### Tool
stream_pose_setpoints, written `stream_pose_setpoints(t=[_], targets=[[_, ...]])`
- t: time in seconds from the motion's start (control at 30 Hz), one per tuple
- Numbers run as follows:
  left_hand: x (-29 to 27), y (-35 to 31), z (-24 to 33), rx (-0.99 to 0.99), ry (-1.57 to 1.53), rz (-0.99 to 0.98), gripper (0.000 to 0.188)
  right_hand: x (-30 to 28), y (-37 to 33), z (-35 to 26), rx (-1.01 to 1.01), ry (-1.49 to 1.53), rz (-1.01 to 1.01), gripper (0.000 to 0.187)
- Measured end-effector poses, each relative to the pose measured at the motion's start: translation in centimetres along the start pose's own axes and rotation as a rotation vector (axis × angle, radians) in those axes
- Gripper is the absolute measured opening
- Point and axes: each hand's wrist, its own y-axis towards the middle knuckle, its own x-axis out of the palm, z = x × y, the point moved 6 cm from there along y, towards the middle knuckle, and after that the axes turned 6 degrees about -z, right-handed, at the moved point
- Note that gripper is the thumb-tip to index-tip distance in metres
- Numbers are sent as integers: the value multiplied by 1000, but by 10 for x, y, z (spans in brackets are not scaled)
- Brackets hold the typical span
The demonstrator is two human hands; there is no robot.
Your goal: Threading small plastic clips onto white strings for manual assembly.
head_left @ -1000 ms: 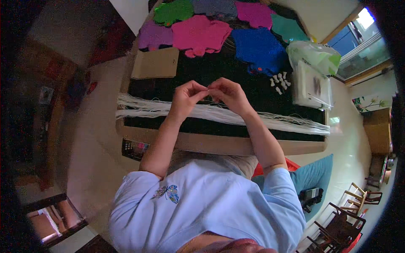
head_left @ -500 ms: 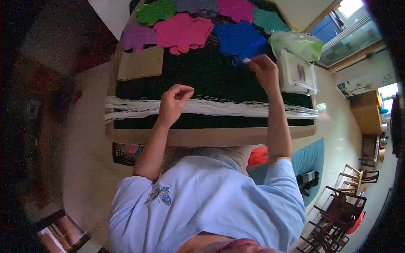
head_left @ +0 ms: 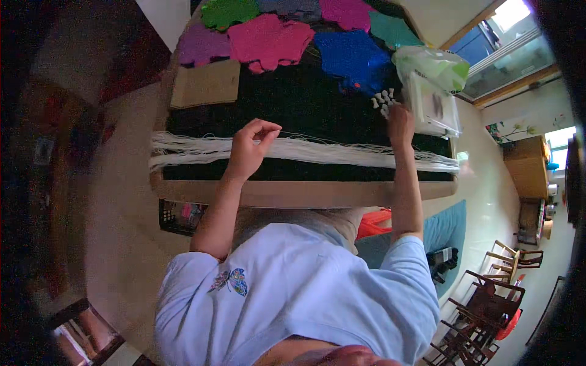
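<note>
Across the near part of the dark table top lies a long bundle of white threads [head_left: 342, 151]. My left hand [head_left: 249, 149] is over its left half, thumb and forefinger pinched together, and a thin white thread seems to run from the fingertips to the right. Farther right, my right hand [head_left: 400, 127] reaches down at a small heap of white bone-shaped pieces [head_left: 384, 97]. Its fingertips are hidden against the heap, so what they hold does not show. A blue cut-out shape [head_left: 351, 56] with a small orange-red spot lies just beyond the heap.
Pink [head_left: 268, 43], purple, green, grey, magenta and teal shapes lie along the far side. A tan cardboard piece [head_left: 206, 84] rests at the left. White trays [head_left: 430, 104] stand at the right by a pale plastic bag [head_left: 436, 64]. A black basket [head_left: 174, 218] is under the near edge.
My right hand has moved right and nearer, from beside the blue shape to the heap of white pieces, which now shows. A small white thing was at its fingertips before. My left hand stays put.
</note>
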Motion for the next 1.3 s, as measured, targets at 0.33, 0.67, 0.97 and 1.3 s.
stream_pose_setpoints(t=[0.33, 0.67, 0.97, 1.3], targets=[[26, 10, 4, 179, 318, -85, 10, 19, 0, -85, 97, 666, -372, 10], [41, 27, -16, 218, 612, -46, 13, 42, -28, -171, -321, 407, -664, 14], [37, 40, -25, 90, 559, -108, 14, 21, -21, -172, -226, 754, -571, 9], [-11, 32, 14, 91, -21, -121, 10, 15, -13, -172, 179, 1368, -709, 14]])
